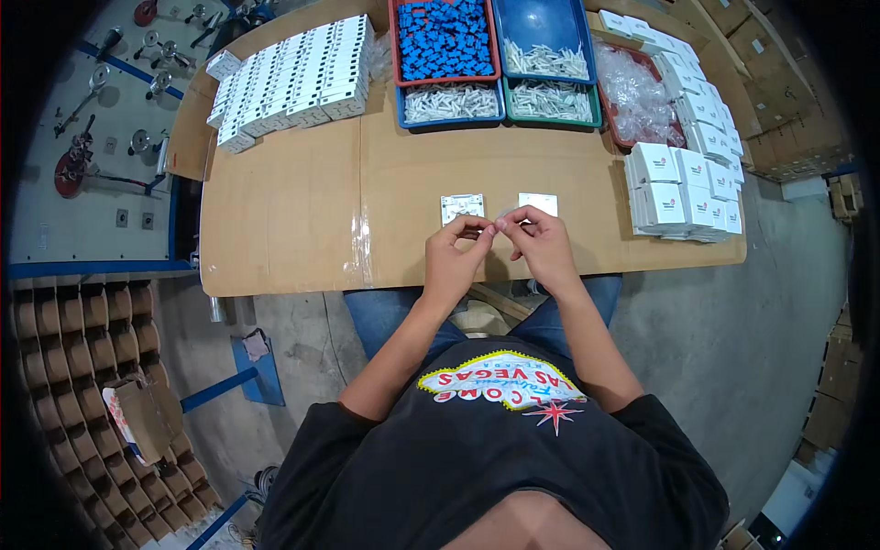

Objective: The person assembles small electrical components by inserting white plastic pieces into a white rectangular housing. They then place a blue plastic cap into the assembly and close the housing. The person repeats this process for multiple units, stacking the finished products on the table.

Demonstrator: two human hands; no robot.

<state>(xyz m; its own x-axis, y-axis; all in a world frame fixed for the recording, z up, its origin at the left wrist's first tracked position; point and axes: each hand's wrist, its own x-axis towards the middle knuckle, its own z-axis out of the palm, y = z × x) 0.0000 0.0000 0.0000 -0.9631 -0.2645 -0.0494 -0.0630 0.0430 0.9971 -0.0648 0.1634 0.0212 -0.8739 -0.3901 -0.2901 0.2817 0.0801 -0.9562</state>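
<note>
My left hand (pixel 458 254) and my right hand (pixel 541 246) meet over the near edge of the cardboard-covered table (pixel 284 202). Thumb and fingertips are pinched together on both sides. Something small and pale shows between the right fingertips, too small to name; whatever the left fingers grip is hidden. Just beyond the left fingers lies a square white plate (pixel 462 205) with fittings on its face. A plain white square piece (pixel 539 202) lies beyond my right hand, partly covered by it.
At the back stand a red tray (pixel 394 55) of blue parts and several trays of white plugs. A red tray (pixel 625 137) holds clear plastic bags. White boxes (pixel 660 202) are stacked at right; rows of white units (pixel 293 82) stand at back left.
</note>
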